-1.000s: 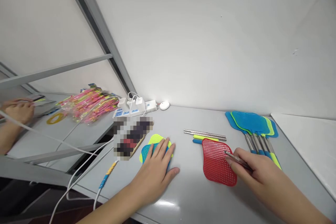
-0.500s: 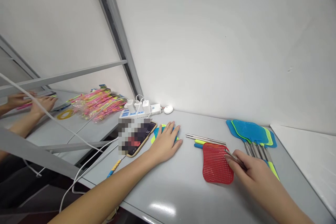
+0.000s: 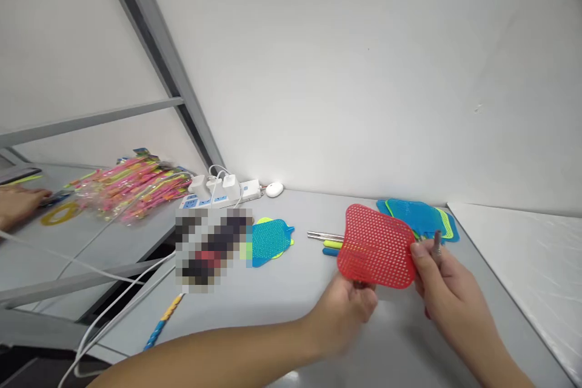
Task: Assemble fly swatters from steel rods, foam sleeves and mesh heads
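A red perforated fly swatter head [image 3: 377,248] is held up off the table, tilted, between my two hands. My left hand [image 3: 348,309] is closed at its lower left edge, with some fingers behind the mesh. My right hand [image 3: 448,285] is closed at the right edge of the head and also grips a thin metal rod [image 3: 437,245], whose tip points up. Behind the red head lie metal rods [image 3: 321,235] with a yellow handle [image 3: 331,244] and a blue handle [image 3: 330,251], partly hidden. Blue and yellow swatter heads [image 3: 273,239] lie stacked to the left.
More blue and yellow fly swatters [image 3: 411,213] are piled at the back right. At left are a blurred-out phone [image 3: 213,248], a power strip [image 3: 250,188], white cables and a metal frame [image 3: 182,82]. Beyond the frame lie bagged pink items [image 3: 136,185] and another person's hand [image 3: 18,206].
My left hand has left the blue and yellow heads and come right to the red head. The red head has been raised and turned. My view has shifted right.
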Available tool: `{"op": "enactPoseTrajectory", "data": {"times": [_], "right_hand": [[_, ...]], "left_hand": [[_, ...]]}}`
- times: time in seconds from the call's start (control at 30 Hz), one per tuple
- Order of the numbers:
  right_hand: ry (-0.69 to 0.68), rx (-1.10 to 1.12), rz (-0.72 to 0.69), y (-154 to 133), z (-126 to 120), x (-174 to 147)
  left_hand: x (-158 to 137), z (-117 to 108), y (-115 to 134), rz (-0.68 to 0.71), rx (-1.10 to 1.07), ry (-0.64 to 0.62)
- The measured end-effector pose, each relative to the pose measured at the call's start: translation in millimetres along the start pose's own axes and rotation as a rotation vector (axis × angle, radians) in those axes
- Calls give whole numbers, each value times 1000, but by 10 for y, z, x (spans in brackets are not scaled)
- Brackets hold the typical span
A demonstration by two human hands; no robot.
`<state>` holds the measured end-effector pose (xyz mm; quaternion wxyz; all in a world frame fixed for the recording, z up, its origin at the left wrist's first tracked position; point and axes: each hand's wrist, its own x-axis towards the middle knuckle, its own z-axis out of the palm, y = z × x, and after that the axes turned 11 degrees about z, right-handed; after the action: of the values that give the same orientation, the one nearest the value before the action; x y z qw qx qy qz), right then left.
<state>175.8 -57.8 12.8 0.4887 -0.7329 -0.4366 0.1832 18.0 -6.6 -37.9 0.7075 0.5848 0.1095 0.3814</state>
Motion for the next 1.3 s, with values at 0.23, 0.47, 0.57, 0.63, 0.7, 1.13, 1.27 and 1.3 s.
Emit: {"op": "enactPoseTrajectory", "data": {"times": [0.23,0.47,0.57,0.63,0.7,1.13,1.27,1.3], "right_hand": [[-497,-55,-20,-4,230,-269],[-423,-256,-140,8,198,-210],[-387,-292,-199,-5,193,-198],[-370,-322,-226,-23,190,-195],[-360,-345,-242,-42,180,-189],[-394,-369,-268,28,192,-193],[-334,-399,-338,65,190,-183],[-319,-406,-355,74,187,-177]], "left_hand": [[-103,-84,139,-9,183,227],[-9,-318,265,163,127,404],[13,-355,283,174,139,377],[-4,-347,282,154,138,356],[-31,-328,279,143,135,349],[-47,-319,294,187,70,406],[-33,-328,296,185,117,376],[-30,-333,295,183,135,362]]}}
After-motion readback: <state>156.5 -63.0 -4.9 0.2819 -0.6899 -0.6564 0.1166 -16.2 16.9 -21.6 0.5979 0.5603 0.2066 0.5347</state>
